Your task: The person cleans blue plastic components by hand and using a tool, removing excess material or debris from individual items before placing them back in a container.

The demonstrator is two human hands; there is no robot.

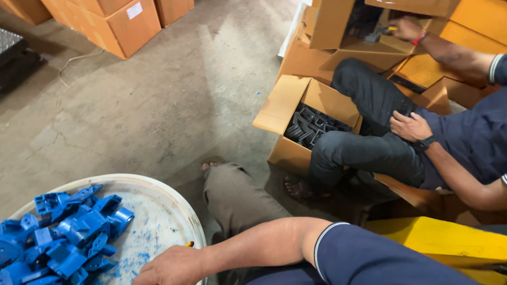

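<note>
right hand [171, 268] holding yellow tool | white tub [163, 192]: blue parts [63, 232] | open box [296, 113]: black parts [311, 126]

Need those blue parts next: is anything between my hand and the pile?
Nothing visible does. The right hand rests at the white tray rim; only bare tray surface separates it from the blue parts.

Glossy blue plastic parts [63, 232] – scuffed white plastic tub [163, 211] – rough concrete floor [158, 95].

I count one white round tray [174, 203] lower left, one heap of blue plastic parts [63, 235] too tangled to number, one open box of black parts [314, 125] at centre right.
</note>
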